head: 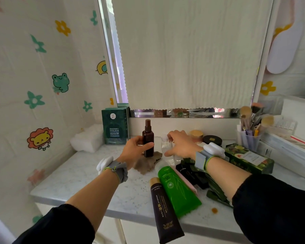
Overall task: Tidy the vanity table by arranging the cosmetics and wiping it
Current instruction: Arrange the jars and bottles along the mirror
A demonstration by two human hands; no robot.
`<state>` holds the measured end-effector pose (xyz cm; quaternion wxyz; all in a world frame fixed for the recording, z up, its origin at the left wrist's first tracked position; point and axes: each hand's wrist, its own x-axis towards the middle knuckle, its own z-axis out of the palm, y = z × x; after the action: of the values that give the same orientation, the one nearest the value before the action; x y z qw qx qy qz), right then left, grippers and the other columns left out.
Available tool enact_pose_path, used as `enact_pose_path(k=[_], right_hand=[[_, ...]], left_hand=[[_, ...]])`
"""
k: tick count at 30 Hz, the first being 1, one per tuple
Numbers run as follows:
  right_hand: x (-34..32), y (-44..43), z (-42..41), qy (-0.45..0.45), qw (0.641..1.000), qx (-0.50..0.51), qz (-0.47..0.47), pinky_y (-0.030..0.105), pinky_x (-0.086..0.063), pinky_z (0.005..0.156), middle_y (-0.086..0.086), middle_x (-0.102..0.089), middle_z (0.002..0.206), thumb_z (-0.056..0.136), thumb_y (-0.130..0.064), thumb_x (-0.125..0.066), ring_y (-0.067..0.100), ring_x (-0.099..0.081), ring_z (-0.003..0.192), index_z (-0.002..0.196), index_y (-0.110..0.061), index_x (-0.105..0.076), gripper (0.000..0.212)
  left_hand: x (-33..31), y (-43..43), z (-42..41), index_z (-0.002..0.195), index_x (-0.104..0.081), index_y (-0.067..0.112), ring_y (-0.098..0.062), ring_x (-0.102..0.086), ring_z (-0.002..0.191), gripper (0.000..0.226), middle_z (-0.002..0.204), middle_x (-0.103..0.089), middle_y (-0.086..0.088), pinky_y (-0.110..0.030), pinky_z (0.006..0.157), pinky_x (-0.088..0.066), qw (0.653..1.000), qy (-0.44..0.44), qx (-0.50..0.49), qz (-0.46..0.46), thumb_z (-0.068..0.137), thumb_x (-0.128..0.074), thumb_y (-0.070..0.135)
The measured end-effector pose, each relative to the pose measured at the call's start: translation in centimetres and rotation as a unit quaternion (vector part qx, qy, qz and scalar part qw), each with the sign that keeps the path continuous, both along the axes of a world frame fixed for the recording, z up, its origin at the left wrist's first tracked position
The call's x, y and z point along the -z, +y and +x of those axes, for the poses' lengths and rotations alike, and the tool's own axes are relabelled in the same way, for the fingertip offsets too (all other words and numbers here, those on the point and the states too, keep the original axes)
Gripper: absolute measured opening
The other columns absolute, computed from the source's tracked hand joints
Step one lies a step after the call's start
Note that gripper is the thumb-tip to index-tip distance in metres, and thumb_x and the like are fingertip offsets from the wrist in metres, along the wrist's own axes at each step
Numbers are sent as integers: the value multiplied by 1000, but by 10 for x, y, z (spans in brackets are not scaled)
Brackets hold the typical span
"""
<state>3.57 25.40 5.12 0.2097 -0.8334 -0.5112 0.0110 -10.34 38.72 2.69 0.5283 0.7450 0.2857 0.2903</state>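
My left hand (134, 149) grips a dark brown spray bottle (148, 138), upright over a crumpled brownish cloth (148, 164) on the white marble vanity top (77, 182). My right hand (180, 144) has its fingers curled round a clear bottle with a white cap (165, 147) just right of the brown one. A green tube (178, 191) and a black tube (163, 210) lie near the front edge, the black one overhanging it. Dark packets (194, 173) lie under my right forearm.
A dark green mask box (115, 127) and a white folded towel (87, 140) stand at the back left. Two round jars (212, 140), a brush cup (250, 138) and a green carton (248, 159) crowd the right. A cloth-covered mirror rises behind.
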Motion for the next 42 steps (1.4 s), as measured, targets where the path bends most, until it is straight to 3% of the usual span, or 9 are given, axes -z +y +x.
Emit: enact_pose_path(k=[3, 7, 11, 21, 29, 35, 42], right_hand=[[-5, 11, 3, 35, 999, -2, 28, 36, -40, 88, 2, -50, 114, 70, -40, -80, 23, -44, 108, 120, -15, -50, 64], [-10, 38, 7, 109, 990, -6, 92, 38, -45, 92, 3, -49, 114, 68, -33, -83, 24, -49, 108, 123, -13, -49, 68], [-8, 77, 13, 140, 982, -1, 124, 42, -46, 95, 6, -50, 118, 67, -32, -84, 26, -50, 108, 119, -13, -50, 65], [7, 153, 28, 162, 979, 21, 125, 45, -51, 90, 8, -46, 122, 67, -28, -83, 29, -51, 110, 122, -10, -49, 67], [22, 176, 35, 142, 981, 49, 120, 39, -47, 92, 9, -45, 123, 70, -31, -81, 29, -51, 108, 117, -10, -49, 61], [28, 181, 36, 169, 975, 56, 134, 38, -44, 97, 9, -43, 127, 71, -33, -81, 30, -49, 114, 125, -10, -47, 67], [36, 176, 34, 218, 968, 82, 97, 32, -43, 89, 13, -41, 129, 74, -18, -78, 31, -49, 116, 124, -8, -43, 62]], left_hand=[[2, 13, 3, 112, -61, 13, -22, -62, 98, 34, 106, -66, -3, -33, 78, -52, 999, -4, -49, 20, 82, -74, 22], [7, 35, 12, 110, -61, 12, -28, -63, 96, 32, 106, -67, -8, -46, 89, -53, 994, -3, -109, 20, 82, -74, 20], [8, 58, 30, 116, -61, 6, -27, -62, 94, 33, 108, -67, -11, -40, 86, -52, 986, 23, -158, 48, 85, -69, 16], [10, 93, 66, 116, -64, 5, -34, -64, 100, 41, 107, -69, -15, -46, 86, -54, 961, 108, -228, 116, 82, -71, 28], [13, 96, 77, 118, -55, 6, -37, -62, 103, 42, 114, -63, -18, -44, 86, -52, 932, 208, -260, 142, 88, -65, 33], [20, 94, 79, 121, -37, 5, -41, -59, 107, 43, 118, -59, -23, -45, 85, -48, 928, 206, -255, 178, 93, -58, 30], [23, 84, 78, 122, -40, 6, -38, -59, 109, 41, 122, -59, -17, -43, 84, -47, 912, 224, -276, 205, 97, -48, 39]])
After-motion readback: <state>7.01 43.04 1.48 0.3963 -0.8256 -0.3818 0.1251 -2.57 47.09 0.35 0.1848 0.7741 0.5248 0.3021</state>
